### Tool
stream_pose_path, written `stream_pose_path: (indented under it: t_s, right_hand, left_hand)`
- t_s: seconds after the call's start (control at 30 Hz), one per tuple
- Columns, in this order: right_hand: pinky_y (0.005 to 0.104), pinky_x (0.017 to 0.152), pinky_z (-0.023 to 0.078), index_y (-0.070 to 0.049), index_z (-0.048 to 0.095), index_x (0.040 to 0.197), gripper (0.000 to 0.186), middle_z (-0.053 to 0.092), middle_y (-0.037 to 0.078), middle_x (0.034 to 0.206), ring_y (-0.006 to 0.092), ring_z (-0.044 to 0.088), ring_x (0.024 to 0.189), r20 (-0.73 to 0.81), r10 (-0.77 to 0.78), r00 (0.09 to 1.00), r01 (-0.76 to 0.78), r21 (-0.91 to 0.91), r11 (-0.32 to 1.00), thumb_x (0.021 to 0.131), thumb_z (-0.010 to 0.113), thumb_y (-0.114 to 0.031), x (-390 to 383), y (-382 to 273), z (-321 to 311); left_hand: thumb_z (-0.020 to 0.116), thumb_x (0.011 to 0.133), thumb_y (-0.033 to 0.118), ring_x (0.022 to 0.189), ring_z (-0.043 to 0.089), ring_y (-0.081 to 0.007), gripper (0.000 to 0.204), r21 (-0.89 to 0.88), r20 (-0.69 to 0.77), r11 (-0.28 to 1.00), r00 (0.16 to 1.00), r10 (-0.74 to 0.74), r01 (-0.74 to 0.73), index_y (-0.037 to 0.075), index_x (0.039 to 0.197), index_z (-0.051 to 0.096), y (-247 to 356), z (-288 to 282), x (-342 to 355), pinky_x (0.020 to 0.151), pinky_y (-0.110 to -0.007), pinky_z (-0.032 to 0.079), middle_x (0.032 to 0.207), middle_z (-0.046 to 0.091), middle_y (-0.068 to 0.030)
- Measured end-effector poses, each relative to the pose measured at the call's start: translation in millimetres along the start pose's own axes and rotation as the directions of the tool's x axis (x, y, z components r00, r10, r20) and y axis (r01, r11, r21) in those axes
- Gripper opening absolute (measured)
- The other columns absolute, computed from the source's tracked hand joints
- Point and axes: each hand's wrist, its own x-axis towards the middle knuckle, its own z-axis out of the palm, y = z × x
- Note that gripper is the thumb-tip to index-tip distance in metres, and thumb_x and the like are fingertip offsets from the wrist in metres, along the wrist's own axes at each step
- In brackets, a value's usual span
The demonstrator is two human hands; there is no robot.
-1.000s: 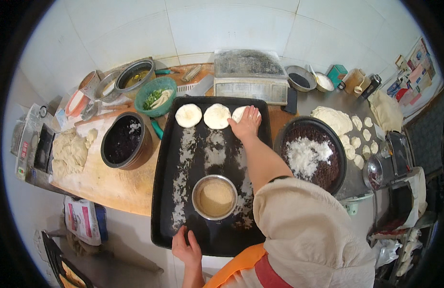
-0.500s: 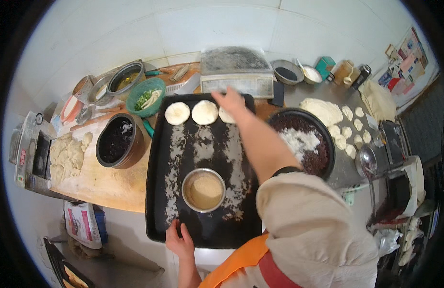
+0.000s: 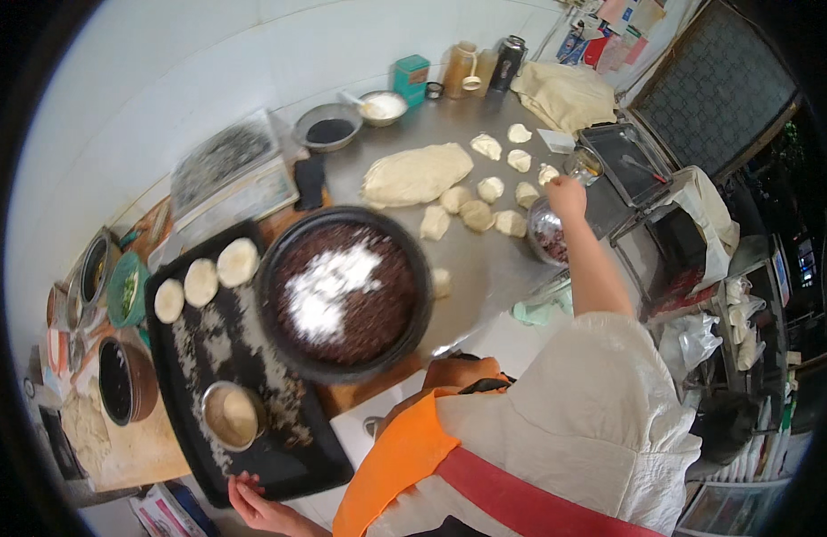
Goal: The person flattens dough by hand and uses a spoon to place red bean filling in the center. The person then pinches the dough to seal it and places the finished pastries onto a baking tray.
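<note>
My left hand [image 3: 252, 497] rests at the near edge of the black tray [image 3: 327, 467], fingers loosely bent and apart. The tray holds three white dough rounds [image 3: 200, 282] and a metal pot [image 3: 233, 417] with tan contents. My right hand [image 3: 567, 195] is reached out to the right, fingers closed over the rim area of a metal bowl [image 3: 543, 240] with dark red contents; what they grip is hidden. Several small dough pieces [image 3: 490, 190] lie beside it. A large round pan [image 3: 413, 340] of dark filling topped with white powder stands between my hands.
A dough slab [image 3: 417, 174] lies on the steel worktop [image 3: 471, 300]. A scale [image 3: 230, 179], small bowls [image 3: 328, 130] and canisters [image 3: 411, 80] line the back. A clay pot [image 3: 127, 389] and green bowl [image 3: 127, 291] sit left; metal trays [image 3: 628, 166] are at right.
The view has swung to the right. My right hand has left the dough rounds on the tray and moved across to the metal bowl at right. My left hand stays at the tray's near edge.
</note>
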Motion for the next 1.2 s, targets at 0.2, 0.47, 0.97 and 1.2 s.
stream_pose_path:
  t_s: [0.2,0.47,0.97,1.2]
  right_hand:
    - [0.0422,0.074,0.053,-0.011,0.074,0.087,0.020,0.069,0.017,0.080,0.0353,0.067,0.079,0.139,-0.078,0.987,0.028,0.334,0.942,0.081,0.066,-0.028,16.8,49.0,63.7]
    - [0.0348,0.069,0.053,-0.003,0.069,0.109,0.039,0.071,0.012,0.075,0.0199,0.069,0.068,-0.041,0.253,0.967,-0.206,0.464,0.862,0.075,0.070,-0.021,72.4,175.2,65.5]
    - [0.0413,0.080,0.051,-0.013,0.071,0.106,0.035,0.062,0.014,0.103,0.0308,0.063,0.095,0.248,-0.346,0.905,0.342,0.062,0.938,0.076,0.075,-0.031,257.7,262.9,88.8]
    - [0.0284,0.057,0.051,0.000,0.069,0.092,0.022,0.065,0.007,0.080,0.0172,0.065,0.067,0.269,0.161,0.949,-0.312,0.866,0.390,0.086,0.071,-0.021,335.0,331.6,77.4]
  left_hand:
    - [0.051,0.101,0.017,0.077,0.058,-0.0156,0.025,-0.194,0.175,0.978,0.978,0.113,-0.079,-0.003,0.111,0.061,108.3,138.2,-81.3,0.069,-0.029,0.046,0.093,0.066,-0.0103]
    - [0.054,0.098,0.024,0.096,0.064,-0.0215,0.048,-0.385,0.672,0.913,0.636,0.380,-0.138,0.001,0.139,0.046,212.0,274.1,-132.4,0.076,-0.032,0.048,0.119,0.062,-0.0145]
    - [0.063,0.084,0.015,0.146,0.021,-0.0283,0.073,-0.314,0.888,0.949,0.351,0.295,-0.003,0.000,0.148,0.031,284.4,484.8,-269.0,0.118,-0.040,0.013,0.156,0.028,-0.0171]
    - [0.030,0.101,0.056,0.145,0.024,-0.0261,0.074,-0.147,0.987,0.918,-0.004,0.160,0.369,0.002,0.150,0.025,333.0,698.7,-357.7,0.119,-0.039,0.017,0.157,0.025,-0.0133]
